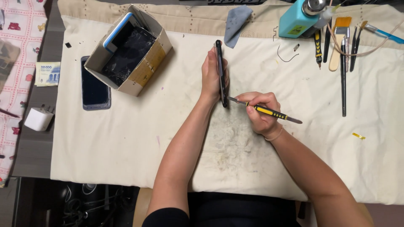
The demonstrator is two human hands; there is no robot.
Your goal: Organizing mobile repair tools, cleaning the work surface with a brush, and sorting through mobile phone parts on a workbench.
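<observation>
Currently phone (219, 71) stands on edge, near-vertical, gripped by left hand (211, 75) from its left side. Right hand (260, 111) just right of it, clenched on a yellow-black pry tool (269, 112), tip touching the phone's lower end. Both forearms reach in from the bottom edge. Work surface is a stained cream cloth (126, 138); cardboard box (134, 52) of phones upper left, brushes and tools (343, 63) upper right.

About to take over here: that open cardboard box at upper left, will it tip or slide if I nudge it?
The cardboard box looks light, so it would likely slide on the cloth. It sits tilted with phones stacked inside, so it may tip. Its taped wall looks soft and might buckle.
</observation>
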